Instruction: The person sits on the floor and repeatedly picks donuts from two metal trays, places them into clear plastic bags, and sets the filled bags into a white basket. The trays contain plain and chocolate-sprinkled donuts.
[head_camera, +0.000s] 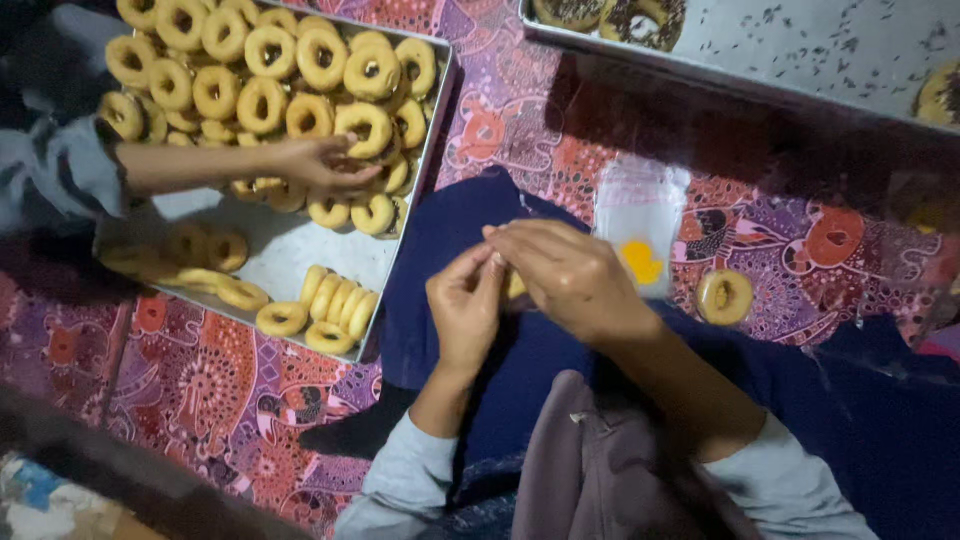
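Observation:
My left hand (466, 305) and my right hand (566, 272) meet over my dark blue lap. Both pinch a small yellow doughnut piece (516, 285), mostly hidden between the fingers. Just right of my right hand lies a stack of clear plastic bags (640, 225) with a yellow mark. A single plain doughnut (724, 296) rests on the patterned cloth beyond the bags.
A metal tray (290, 245) at upper left holds several plain ring doughnuts (262, 104). Another person's hand (318, 162) reaches into it from the left. A second tray (800, 50) at the top right holds chocolate-topped doughnuts (610, 16). A red and purple patterned cloth (220, 390) covers the floor.

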